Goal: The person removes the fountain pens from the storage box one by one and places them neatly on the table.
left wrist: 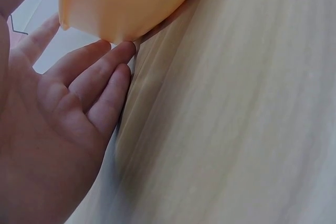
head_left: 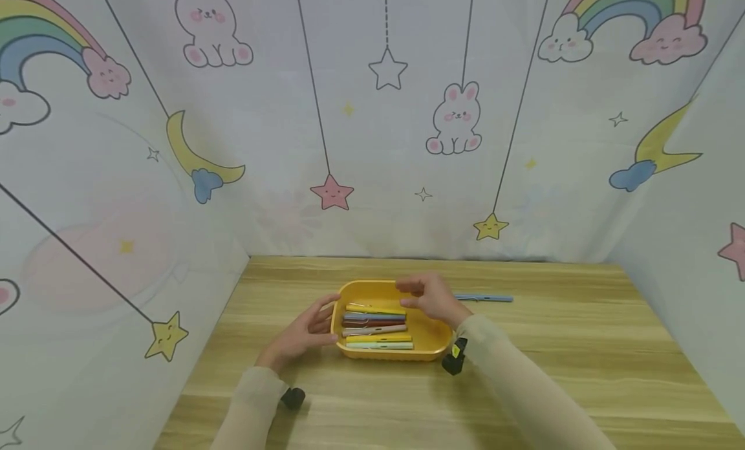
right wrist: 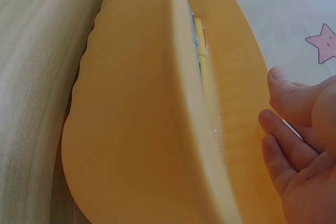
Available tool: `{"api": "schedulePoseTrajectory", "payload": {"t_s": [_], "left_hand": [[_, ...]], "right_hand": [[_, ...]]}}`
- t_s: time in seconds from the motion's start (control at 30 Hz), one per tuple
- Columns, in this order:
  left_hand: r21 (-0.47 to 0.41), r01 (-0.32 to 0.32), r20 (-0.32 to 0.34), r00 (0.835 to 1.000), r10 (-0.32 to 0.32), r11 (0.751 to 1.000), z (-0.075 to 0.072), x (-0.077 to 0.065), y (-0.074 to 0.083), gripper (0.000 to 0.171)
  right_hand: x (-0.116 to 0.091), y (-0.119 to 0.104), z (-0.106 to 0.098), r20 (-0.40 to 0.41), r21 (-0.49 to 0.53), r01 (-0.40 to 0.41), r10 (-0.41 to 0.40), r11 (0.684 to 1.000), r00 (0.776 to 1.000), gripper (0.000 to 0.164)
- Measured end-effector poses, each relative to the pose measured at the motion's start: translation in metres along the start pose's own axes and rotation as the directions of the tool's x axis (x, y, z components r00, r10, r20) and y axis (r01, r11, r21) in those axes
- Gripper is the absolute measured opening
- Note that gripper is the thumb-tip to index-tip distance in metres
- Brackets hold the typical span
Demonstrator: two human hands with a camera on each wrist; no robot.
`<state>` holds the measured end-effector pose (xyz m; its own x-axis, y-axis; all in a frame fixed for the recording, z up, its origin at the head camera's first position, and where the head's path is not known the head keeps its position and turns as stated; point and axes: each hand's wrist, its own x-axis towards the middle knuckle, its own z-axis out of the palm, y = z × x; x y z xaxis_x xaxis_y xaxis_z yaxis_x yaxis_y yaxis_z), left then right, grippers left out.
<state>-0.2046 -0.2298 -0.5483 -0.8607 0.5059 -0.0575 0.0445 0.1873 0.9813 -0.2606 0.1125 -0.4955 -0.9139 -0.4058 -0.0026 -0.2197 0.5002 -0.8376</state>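
Note:
A yellow plastic basket [head_left: 433, 343] sits on the table, with several pens lying side by side in its left part. Among them are a yellow pen [head_left: 378, 338], a mint-green pen [head_left: 379, 346] and a dark red pen [head_left: 372, 322]. My left hand [head_left: 302, 333] is at the basket's left end, thumb and fingers spread along the wall. The left wrist view has its fingertips [left wrist: 126, 48] against the basket's lower edge. My right hand [head_left: 429, 299] hovers over the basket's right part, thumb apart from loosely bent fingers, nothing visible between them.
A blue pen [head_left: 484, 298] lies on the wooden table [head_left: 570, 353], to the right of the basket and behind my right hand. White curtains [head_left: 372, 133] printed with rabbits, stars and rainbows enclose the table at the back and both sides.

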Motion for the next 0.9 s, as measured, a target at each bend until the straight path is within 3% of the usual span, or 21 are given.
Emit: {"api": "schedulePoseTrajectory", "payload": {"t_s": [0.23, 0.57, 0.9], "left_hand": [[-0.011, -0.007, 0.01, 1.0, 0.007, 1.0, 0.0, -0.001, 0.001, 0.087], [-0.015, -0.007, 0.013, 1.0, 0.007, 1.0, -0.001, -0.001, 0.0, 0.088], [-0.008, -0.017, 0.021, 1.0, 0.017, 1.0, -0.002, 0.0, 0.001, 0.089]], "right_hand": [[0.003, 0.003, 0.004, 0.046, -0.052, -0.01, 0.012, 0.999, 0.999, 0.036], [0.007, 0.008, 0.014, 0.07, -0.173, 0.036, -0.024, 0.984, 0.997, 0.026], [0.009, 0.012, 0.021, 0.095, -0.242, 0.036, -0.014, 0.97, 0.995, 0.027]]}}
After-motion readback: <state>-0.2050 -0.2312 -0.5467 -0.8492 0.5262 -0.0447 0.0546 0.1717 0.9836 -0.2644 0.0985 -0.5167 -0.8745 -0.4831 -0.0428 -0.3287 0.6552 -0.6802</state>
